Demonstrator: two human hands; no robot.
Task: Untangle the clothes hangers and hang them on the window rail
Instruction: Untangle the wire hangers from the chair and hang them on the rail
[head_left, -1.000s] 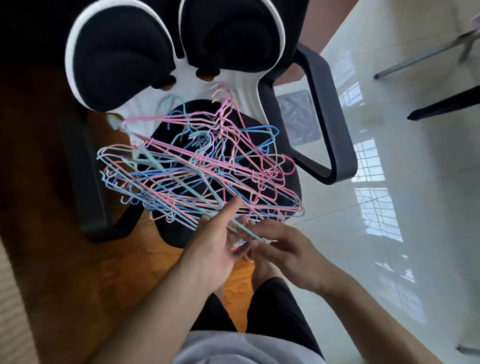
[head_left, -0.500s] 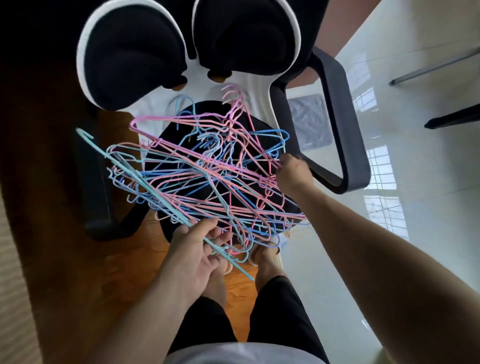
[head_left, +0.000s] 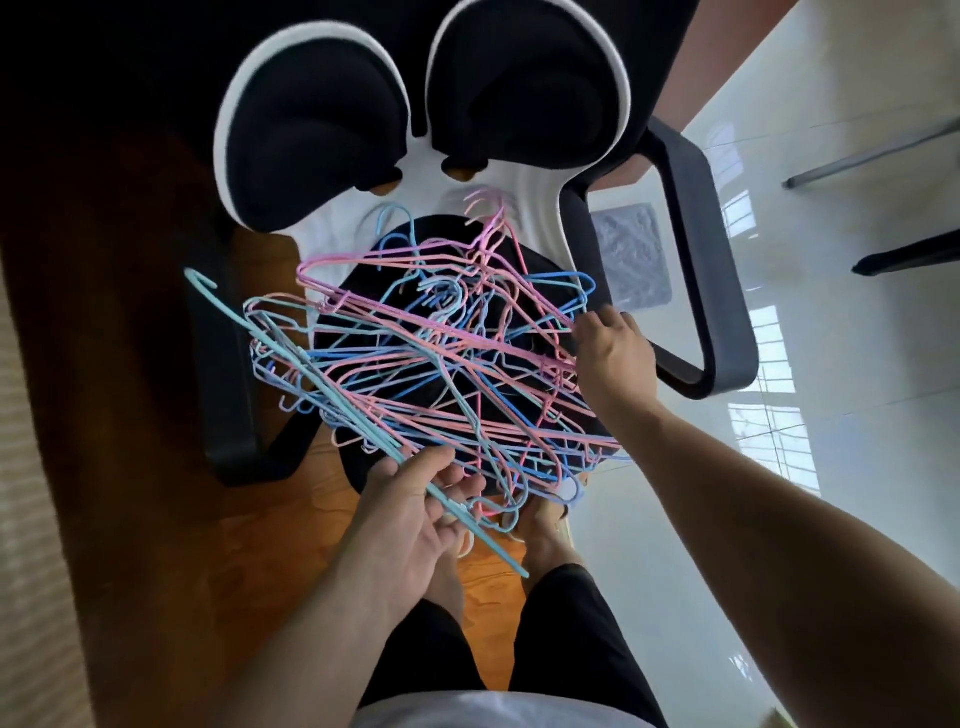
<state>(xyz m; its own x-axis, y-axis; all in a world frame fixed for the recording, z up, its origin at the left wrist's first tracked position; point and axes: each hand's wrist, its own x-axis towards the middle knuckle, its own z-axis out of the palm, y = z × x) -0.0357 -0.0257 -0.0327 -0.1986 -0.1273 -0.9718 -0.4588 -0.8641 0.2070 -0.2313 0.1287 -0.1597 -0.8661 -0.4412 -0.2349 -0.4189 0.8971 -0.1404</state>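
A tangled pile of pink, blue and teal wire clothes hangers (head_left: 441, 374) is heaped on the black seat of an office chair (head_left: 691, 249). A single teal hanger (head_left: 332, 389), partly drawn out of the pile, is pinched in the left hand (head_left: 415, 525) at the near edge. The right hand (head_left: 613, 353) is curled at the pile's right edge, apparently gripping pink wires. Glossy white floor tiles (head_left: 831, 415) are seen to the right.

No legible text or labels anywhere.
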